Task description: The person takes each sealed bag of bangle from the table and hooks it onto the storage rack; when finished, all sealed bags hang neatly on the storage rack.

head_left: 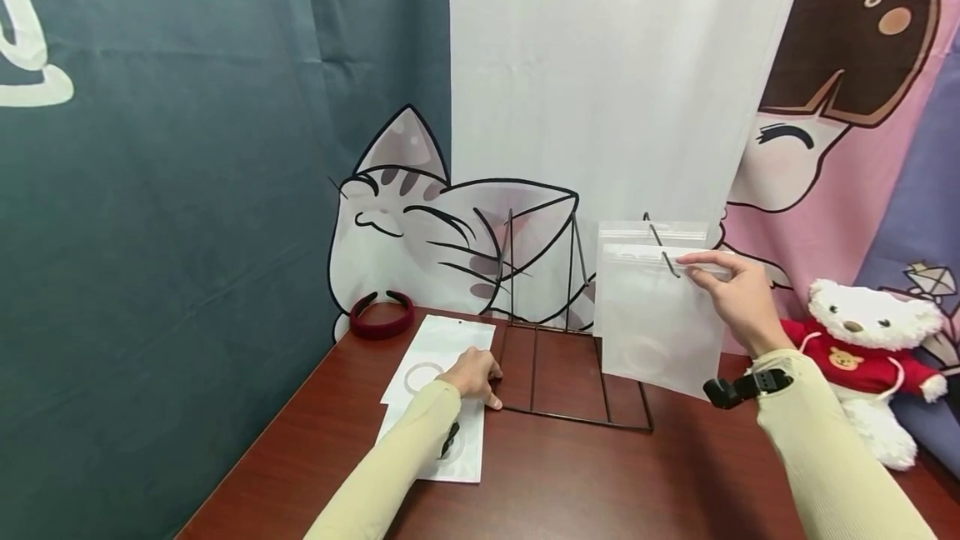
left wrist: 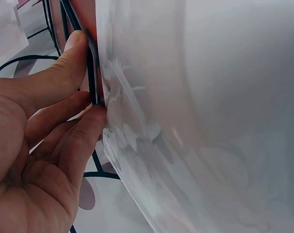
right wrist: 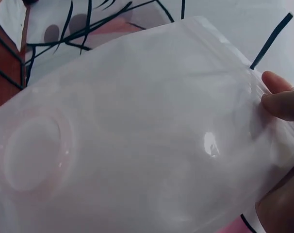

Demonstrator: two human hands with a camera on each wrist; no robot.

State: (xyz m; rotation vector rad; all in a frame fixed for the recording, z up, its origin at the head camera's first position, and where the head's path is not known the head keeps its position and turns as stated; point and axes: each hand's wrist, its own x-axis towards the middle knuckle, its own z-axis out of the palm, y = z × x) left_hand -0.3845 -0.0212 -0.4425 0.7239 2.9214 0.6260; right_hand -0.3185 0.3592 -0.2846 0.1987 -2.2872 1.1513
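My right hand pinches a frosted plastic zip bag near its top edge. A black metal hook passes through the bag's top, and another bag hangs behind it. Through the front bag shows a pale ring. Low on the left, my left hand grips the edge of a black wire rack between thumb and fingers, seen closer in the left wrist view at the dark wire. Beside and beneath that hand lie white bags with ring shapes in them.
A dark red headband sits at the table's back left corner. On the right, a white teddy bear in a red hoodie leans at the back. Printed curtains stand directly behind the brown table.
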